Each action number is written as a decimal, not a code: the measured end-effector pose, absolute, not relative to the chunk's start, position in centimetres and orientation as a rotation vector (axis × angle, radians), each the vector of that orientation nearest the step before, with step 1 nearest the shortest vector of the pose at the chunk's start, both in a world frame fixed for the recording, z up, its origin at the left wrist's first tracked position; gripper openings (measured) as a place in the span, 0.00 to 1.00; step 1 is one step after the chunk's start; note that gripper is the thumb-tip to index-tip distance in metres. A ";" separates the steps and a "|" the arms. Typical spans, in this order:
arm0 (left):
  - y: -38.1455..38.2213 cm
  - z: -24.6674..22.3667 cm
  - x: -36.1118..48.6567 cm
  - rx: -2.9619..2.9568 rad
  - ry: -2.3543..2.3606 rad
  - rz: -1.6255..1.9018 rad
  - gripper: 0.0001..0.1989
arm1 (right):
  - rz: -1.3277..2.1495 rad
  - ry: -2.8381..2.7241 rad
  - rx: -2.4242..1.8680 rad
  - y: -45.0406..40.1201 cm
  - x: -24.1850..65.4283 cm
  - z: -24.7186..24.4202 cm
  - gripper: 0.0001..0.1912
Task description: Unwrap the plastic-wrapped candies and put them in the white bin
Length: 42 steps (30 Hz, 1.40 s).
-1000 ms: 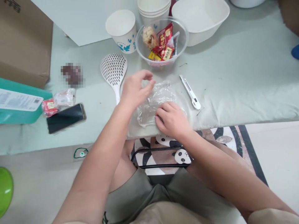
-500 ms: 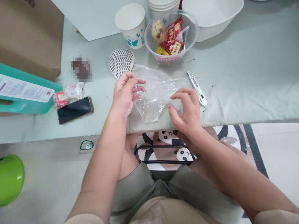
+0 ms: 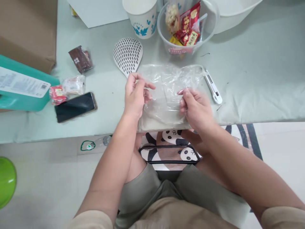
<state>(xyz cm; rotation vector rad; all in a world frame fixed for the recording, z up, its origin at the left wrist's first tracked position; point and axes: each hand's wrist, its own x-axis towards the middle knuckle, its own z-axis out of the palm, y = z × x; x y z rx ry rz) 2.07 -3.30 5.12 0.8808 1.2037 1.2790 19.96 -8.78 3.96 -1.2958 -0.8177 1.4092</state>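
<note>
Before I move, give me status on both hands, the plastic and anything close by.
Right hand pinching clear plastic; left hand at its left side, grip unclear. Plastic crumpled. Box cutter close right, skimmer beyond left hand.

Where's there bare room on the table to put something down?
Widest: right of the white cutter, in front of the white tub. A narrower gap lies between the phone and left hand. Crowded: around the clear bowl, and by the green jug.

Through my feed I see a beige top point(image 3: 166, 213) with short sleeves point(image 3: 283, 217) and grey-green shorts point(image 3: 143, 190) with a small dark mark at the left side; left hand point(image 3: 135, 97) and right hand point(image 3: 197, 108) are bare.
</note>
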 end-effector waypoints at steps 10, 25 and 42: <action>-2.9 5.6 0.5 0.917 1.235 1.416 0.07 | 1.136 -0.853 -1.304 -8.5 21.2 3.5 0.20; -2.7 4.9 0.7 1.173 1.045 1.149 0.21 | 1.462 -0.744 -1.415 -8.2 23.5 4.6 0.30; -4.6 6.5 1.6 0.662 0.995 0.835 0.27 | 1.848 -0.574 -1.181 -9.2 23.4 5.2 0.33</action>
